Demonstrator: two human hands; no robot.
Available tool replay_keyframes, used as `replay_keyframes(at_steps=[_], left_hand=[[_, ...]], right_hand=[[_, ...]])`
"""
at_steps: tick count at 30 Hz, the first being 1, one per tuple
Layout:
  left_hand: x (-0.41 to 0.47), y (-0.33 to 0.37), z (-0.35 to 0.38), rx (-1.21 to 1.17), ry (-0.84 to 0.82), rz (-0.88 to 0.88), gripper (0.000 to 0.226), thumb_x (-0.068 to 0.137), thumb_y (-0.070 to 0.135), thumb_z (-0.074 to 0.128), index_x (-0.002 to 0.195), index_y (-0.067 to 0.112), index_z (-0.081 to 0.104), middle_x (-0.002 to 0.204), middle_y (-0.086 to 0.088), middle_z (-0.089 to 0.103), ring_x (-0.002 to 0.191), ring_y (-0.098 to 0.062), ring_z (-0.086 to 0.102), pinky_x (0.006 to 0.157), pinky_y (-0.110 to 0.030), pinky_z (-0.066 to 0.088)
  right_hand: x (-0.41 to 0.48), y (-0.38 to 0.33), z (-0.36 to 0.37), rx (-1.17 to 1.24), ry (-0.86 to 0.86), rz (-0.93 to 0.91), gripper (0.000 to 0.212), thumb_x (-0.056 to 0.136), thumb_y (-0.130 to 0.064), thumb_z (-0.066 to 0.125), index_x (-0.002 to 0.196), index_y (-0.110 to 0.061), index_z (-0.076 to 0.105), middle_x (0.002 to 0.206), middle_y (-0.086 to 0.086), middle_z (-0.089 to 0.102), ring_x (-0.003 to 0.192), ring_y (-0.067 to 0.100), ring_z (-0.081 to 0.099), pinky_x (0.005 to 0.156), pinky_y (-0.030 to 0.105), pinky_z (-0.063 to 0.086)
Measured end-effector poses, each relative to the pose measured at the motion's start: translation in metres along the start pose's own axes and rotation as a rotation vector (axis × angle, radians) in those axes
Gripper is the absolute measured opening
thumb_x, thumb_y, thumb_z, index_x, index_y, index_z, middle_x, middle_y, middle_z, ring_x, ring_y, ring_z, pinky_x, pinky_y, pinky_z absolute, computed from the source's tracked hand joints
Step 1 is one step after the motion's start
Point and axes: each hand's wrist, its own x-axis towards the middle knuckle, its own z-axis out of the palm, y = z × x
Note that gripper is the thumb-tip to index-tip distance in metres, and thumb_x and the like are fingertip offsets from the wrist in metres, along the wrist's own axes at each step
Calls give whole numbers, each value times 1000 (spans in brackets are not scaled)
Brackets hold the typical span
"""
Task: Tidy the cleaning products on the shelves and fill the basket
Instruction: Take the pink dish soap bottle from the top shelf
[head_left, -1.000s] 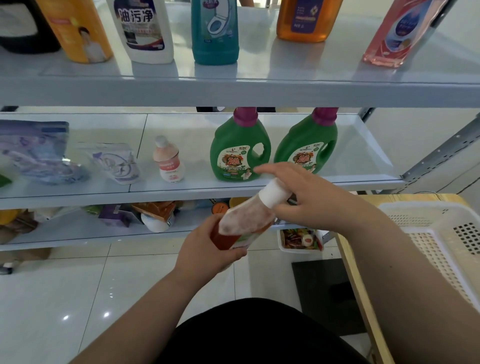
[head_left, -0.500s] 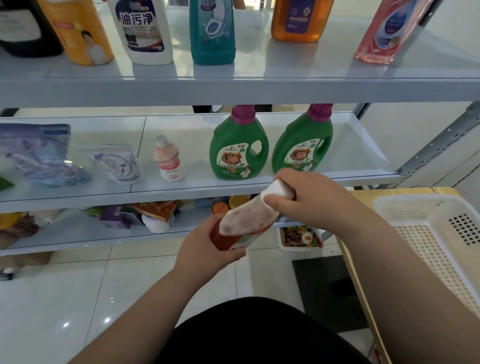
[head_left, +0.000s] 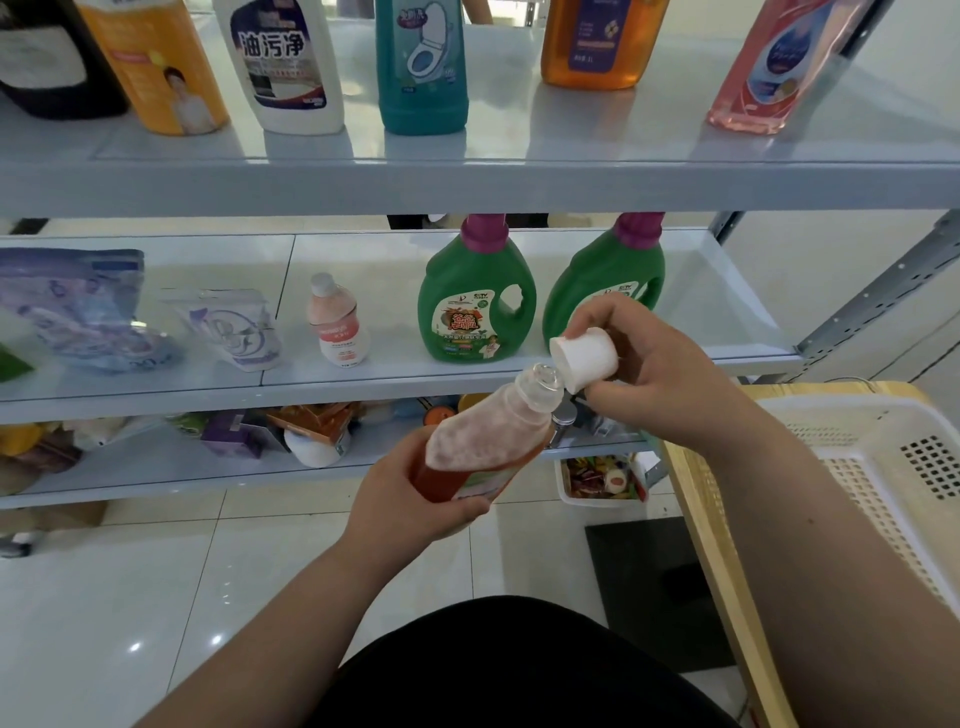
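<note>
Grey metal shelves stand on a glossy white tiled floor. At the right, a wooden table bears a white perforated basket. On the middle shelf, two green jugs with purple caps carry labels marked "CCTV". On the top shelf, a white bottle reads "油污净". In front of the shelves, the left hand grips a tilted bottle of red, foamy liquid, its neck uncapped. The right hand pinches the white cap just beside that neck.
</note>
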Motion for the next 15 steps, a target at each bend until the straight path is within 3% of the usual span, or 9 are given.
replay_keyframes(at_steps=[4,6,8,12,15], left_hand=[[-1,6,1,74,-3,39,84,58,30,97,91,84,41,95,54,55,92,24,54,78,-16,48],[-1,7,1,115,-12,41,78,59,36,95,92,82,42,95,54,54,93,23,54,76,-13,46],[0,6,0,155,-17,31,68,59,42,94,97,72,46,96,44,60,93,13,58,77,-16,46],[2,4,-1,235,-11,20,68,60,48,91,112,56,48,102,31,62,97,-4,60,82,-26,49],[2,2,-3,287,-12,23,69,61,51,90,116,53,50,106,25,64,99,-8,61,85,-30,51]], right_hand=[[1,1,-4,-135,-65,-99,55,75,-5,77,113,-37,55,114,-22,58,110,5,60,86,30,58],[3,2,-4,-281,-123,-130,54,75,-10,78,112,-42,55,114,-31,55,111,-7,53,84,14,52],[5,3,-1,-404,-165,-155,54,76,-14,78,112,-46,53,110,-36,53,110,-13,49,79,8,47],[7,6,4,-486,-193,-173,55,77,-18,78,113,-50,52,106,-40,51,106,-16,50,81,8,43],[8,7,3,-535,-200,-97,36,80,-41,75,112,-40,59,100,-27,61,94,-1,60,78,23,54]])
